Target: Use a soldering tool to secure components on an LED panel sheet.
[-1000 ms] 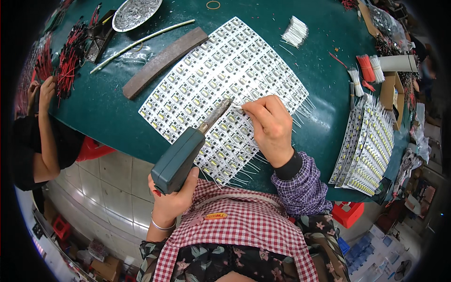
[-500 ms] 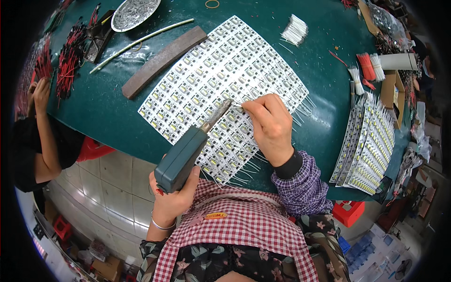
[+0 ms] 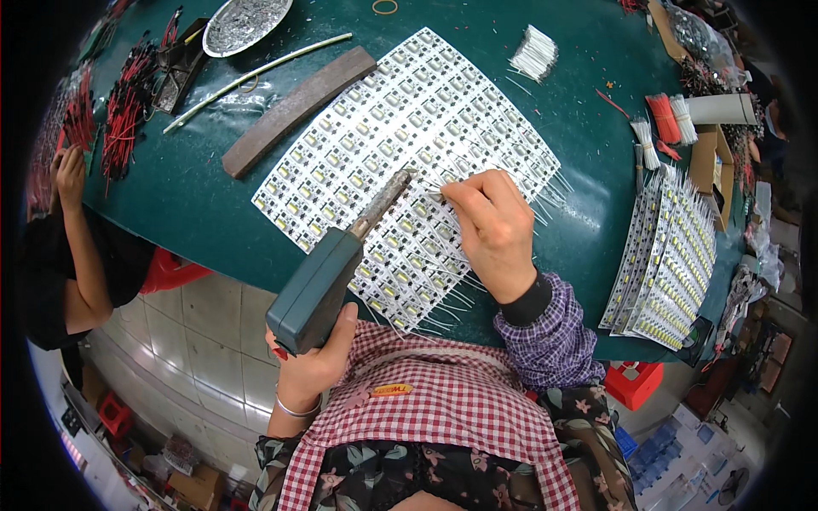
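A sheet of white circuit boards (image 3: 337,162) with rows of small yellowish parts lies on the green table in front of me. My left hand (image 3: 315,368) is wrapped round the grip of a dark green soldering gun (image 3: 317,285). Its long, blackened tip reaches over the middle of the sheet, a short way left of my right fingertips. My right hand (image 3: 496,232) pinches a thin white wire (image 3: 434,189) above the sheet. Several such wires stick out along the sheet's right and near edges.
A brown curved bar (image 3: 294,115) and a pale stick (image 3: 256,83) lie left of the sheet. Beyond them is a metal dish (image 3: 243,30). White wires (image 3: 535,54) lie bundled at the back; wired boards (image 3: 660,264) are stacked right. Another person's hand (image 3: 70,175) holds red wires at left.
The soldering gun has shifted toward me and left with my left hand, and its tip has drawn back from the right fingertips. My right hand has barely moved.
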A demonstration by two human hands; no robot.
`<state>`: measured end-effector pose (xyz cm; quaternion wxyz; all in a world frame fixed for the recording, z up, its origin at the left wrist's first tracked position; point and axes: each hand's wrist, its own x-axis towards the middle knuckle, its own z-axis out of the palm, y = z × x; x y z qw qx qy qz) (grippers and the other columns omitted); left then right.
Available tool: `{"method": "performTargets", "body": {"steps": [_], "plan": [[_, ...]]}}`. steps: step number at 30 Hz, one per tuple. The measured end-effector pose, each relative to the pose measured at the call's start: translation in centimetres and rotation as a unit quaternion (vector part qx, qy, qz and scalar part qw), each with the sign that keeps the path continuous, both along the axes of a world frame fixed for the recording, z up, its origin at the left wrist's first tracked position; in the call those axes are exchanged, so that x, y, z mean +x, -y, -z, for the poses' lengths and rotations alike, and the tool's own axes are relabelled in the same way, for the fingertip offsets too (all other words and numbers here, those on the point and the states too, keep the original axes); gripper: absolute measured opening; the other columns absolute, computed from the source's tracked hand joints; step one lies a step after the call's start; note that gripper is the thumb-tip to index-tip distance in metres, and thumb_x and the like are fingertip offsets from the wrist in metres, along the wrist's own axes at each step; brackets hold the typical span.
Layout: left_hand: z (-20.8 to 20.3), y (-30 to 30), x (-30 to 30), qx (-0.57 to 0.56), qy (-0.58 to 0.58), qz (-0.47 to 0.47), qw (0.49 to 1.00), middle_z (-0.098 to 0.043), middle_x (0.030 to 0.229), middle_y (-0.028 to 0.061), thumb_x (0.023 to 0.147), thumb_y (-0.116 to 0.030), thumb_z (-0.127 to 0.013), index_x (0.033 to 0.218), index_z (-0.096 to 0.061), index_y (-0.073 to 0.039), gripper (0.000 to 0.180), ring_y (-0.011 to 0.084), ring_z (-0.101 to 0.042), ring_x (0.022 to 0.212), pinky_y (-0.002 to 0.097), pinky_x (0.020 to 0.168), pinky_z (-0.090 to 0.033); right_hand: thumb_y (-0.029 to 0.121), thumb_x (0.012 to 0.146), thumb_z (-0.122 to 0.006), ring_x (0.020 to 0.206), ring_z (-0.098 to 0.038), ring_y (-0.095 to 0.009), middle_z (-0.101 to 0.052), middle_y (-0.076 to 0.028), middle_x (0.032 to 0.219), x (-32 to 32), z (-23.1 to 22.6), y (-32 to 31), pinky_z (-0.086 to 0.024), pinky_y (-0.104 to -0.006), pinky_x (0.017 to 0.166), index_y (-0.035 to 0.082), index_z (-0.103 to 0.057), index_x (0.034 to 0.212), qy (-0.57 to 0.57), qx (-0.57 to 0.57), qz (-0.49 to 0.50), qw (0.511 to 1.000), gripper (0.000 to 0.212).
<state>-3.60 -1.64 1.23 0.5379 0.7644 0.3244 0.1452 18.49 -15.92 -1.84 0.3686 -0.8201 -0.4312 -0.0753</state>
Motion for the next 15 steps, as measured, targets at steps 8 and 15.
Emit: {"method": "performTargets", "body": {"steps": [8, 15], "plan": [[0.2, -0.2, -0.2, -0.063, 0.021, -0.051, 0.997, -0.075, 0.087, 0.0100, 0.083, -0.004, -0.081, 0.102, -0.074, 0.002, 0.021, 0.0193, -0.070, 0.068, 0.0291, 0.064, -0.054, -0.011, 0.074, -0.072, 0.076, -0.060, -0.027, -0.058, -0.010, 0.082, -2.1, -2.0, -0.4, -0.051, -0.0375, 0.065, 0.000, -0.071, 0.096, -0.002, 0.025, 0.021, 0.999, 0.025], [0.7, -0.7, -0.2, 0.039, 0.031, 0.026, 0.998, -0.074, 0.086, 0.0100, 0.081, -0.001, -0.080, 0.100, -0.074, 0.002, 0.020, 0.0197, -0.070, 0.068, 0.0296, 0.064, -0.054, -0.010, 0.075, -0.071, 0.075, -0.058, -0.026, -0.057, -0.009, 0.083, -2.3, 0.1, -1.0, -0.049, -0.0374, 0.063, 0.001, -0.070, 0.098, 0.014, 0.003, 0.023, 1.000, 0.025]]}}
